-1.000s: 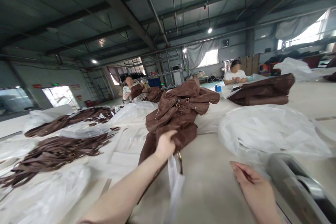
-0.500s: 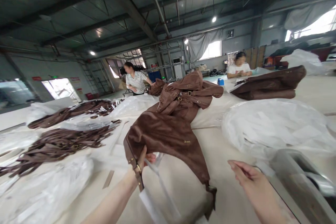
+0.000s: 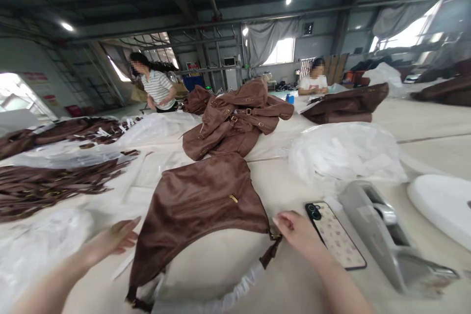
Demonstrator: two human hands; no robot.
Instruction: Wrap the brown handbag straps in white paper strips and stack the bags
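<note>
A brown leather shoulder bag [image 3: 198,201] lies flat on the table, its curved opening toward me and a small gold tag on its front. Its strap [image 3: 239,292] loops at the near side, partly wrapped in clear plastic. Just off the bag's left edge is my left hand [image 3: 116,238], open, fingers stretched and holding nothing. Beside the bag's right corner and its strap ring, my right hand [image 3: 294,228] has its fingers curled in, with no object visible in them. Whether it touches the ring I cannot tell.
A phone [image 3: 336,235] and a grey tape dispenser [image 3: 386,240] lie at right. Beyond are a clear plastic bag [image 3: 348,152], a heap of brown bags [image 3: 235,120] and another brown bag [image 3: 346,103]. Brown straps [image 3: 55,184] lie left. Two people [image 3: 160,88] are farther back.
My left hand has let go of the bag's strap end and moved left. The bag now lies spread flat nearer me. My right hand has come in to its right corner.
</note>
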